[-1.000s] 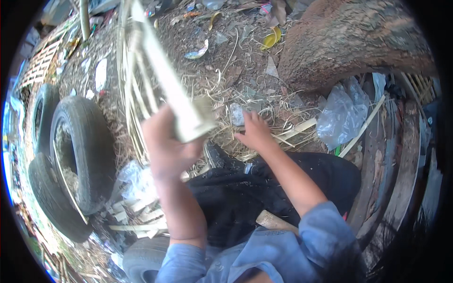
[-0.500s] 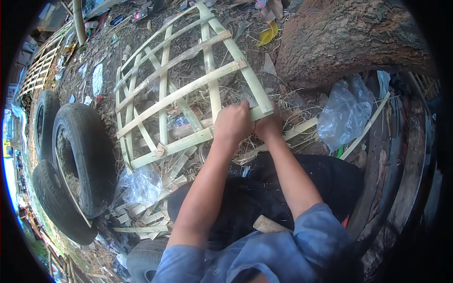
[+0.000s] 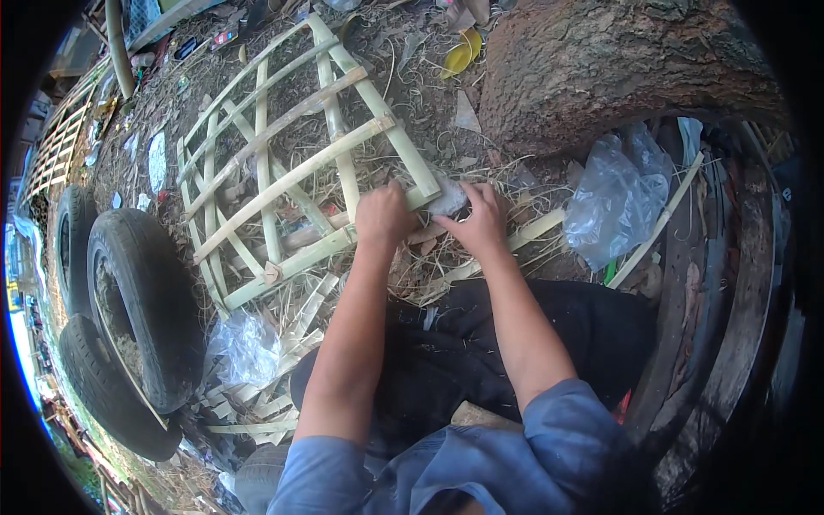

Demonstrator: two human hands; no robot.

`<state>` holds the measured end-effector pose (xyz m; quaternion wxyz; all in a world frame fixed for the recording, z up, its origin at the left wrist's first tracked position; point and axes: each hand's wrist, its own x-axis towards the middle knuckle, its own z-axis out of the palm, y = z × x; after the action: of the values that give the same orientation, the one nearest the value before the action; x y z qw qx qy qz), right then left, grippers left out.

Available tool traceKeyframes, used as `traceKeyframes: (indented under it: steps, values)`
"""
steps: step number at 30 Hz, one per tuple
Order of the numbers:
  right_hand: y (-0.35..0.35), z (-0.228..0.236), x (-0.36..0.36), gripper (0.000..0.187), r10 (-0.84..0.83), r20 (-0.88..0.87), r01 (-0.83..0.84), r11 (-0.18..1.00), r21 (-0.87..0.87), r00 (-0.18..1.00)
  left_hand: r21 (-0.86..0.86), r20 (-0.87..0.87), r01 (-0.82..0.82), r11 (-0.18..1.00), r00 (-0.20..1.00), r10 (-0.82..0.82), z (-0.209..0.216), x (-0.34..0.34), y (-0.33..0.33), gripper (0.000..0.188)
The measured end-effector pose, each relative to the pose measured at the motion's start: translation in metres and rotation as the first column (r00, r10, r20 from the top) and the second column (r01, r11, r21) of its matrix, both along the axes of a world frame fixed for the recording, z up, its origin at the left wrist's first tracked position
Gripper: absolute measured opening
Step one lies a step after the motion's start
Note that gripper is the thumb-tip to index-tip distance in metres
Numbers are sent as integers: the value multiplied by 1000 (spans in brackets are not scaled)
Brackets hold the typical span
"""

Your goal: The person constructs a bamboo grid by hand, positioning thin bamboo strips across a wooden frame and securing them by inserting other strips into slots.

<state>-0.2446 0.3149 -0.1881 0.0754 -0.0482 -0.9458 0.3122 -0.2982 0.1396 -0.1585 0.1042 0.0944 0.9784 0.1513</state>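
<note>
A lattice frame of split bamboo strips (image 3: 283, 163) lies flat on the littered ground in front of me. My left hand (image 3: 384, 215) presses down on its near right corner, fingers curled over the strips. Beside it, my right hand (image 3: 477, 216) grips a small grey lump (image 3: 448, 201), perhaps a stone, right at that same corner of the frame. Both forearms reach forward over my dark trousers.
Old tyres (image 3: 142, 300) lean at the left. A thick tree trunk (image 3: 601, 69) rises at the upper right with a crumpled clear plastic bag (image 3: 614, 197) at its foot. Bamboo offcuts (image 3: 283, 343) and another plastic bag (image 3: 245, 348) lie near my knees.
A second ago my left hand held the frame raised on edge; it has since been laid flat, and both hands have come together at its near right corner.
</note>
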Motion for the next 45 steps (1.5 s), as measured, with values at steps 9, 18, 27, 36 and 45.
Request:
traceKeyframes:
  steps: [9,18,27,36,45]
  values:
    - [-8,-7,-4,71,29,-73,-32,999,-36,997,-60,38,-1,998,999,3,9,-2,-8,18]
    - [-26,-17,-12,69,19,-91,-18,1000,4,996,-42,14,9,999,1000,-8,7,-4,-7,26]
    - [-29,-14,-13,70,3,-48,-1,999,39,999,-94,14,21,995,1000,-20,-1,-4,-6,29]
    - [0,125,49,52,277,40,-279,957,81,960,-120,42,0,993,999,5,0,-5,-7,13]
    - [113,245,327,30,306,649,-506,851,143,697,-116,-58,20,993,998,-26,-5,-4,0,15]
